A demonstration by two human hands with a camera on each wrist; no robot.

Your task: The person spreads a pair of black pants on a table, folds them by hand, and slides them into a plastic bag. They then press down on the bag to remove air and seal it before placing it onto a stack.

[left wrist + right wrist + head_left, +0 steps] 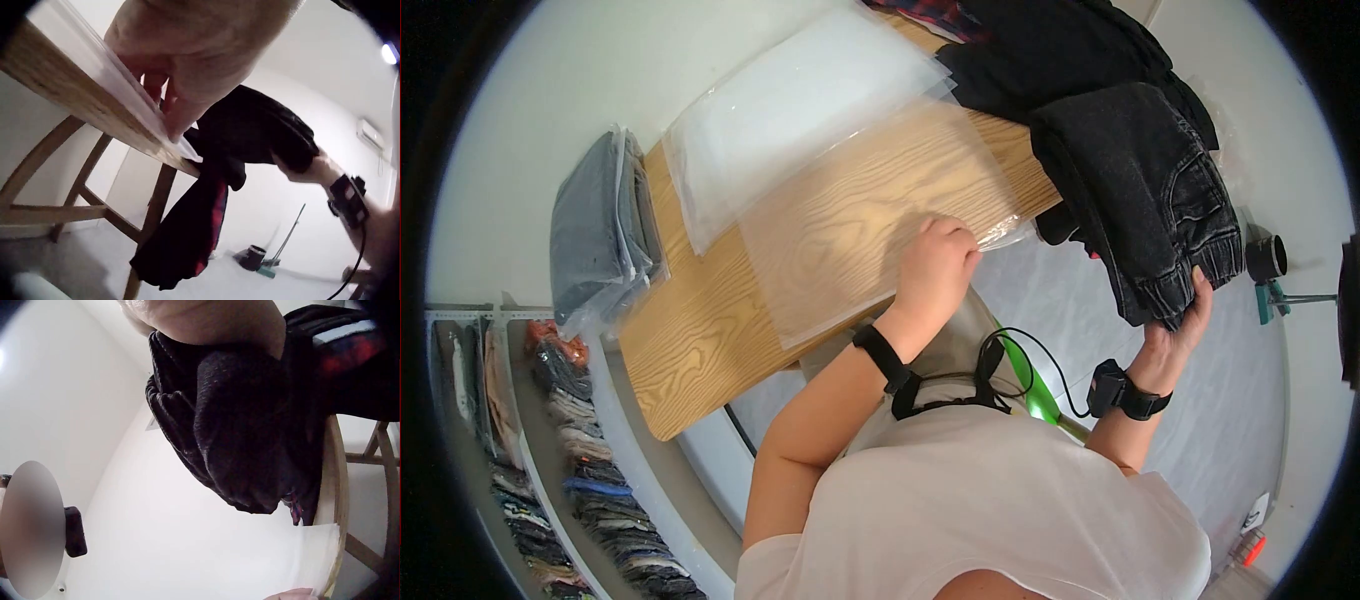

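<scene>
In the head view a clear plastic bag [840,220] lies flat on the wooden table, partly over a stack of whitish bags [800,95]. My left hand [940,265] pinches the bag's near right edge; in the left wrist view the left hand [187,56] has its fingertips on the plastic at the table edge. Folded black jeans [1135,180] hang past the table's right side, and my right hand [1180,325] grips their waistband end from below. Up close in the right wrist view, the right hand [219,322] is against the dark cloth [244,425], its fingers hidden.
Bagged grey clothing [590,215] rests on the table's left end [690,370]. More black garments [1070,50] lie at the far right. Shelves of packed clothes [600,480] stand at lower left. A dark bin [1265,258] and a green dustpan [1266,303] are on the floor at right.
</scene>
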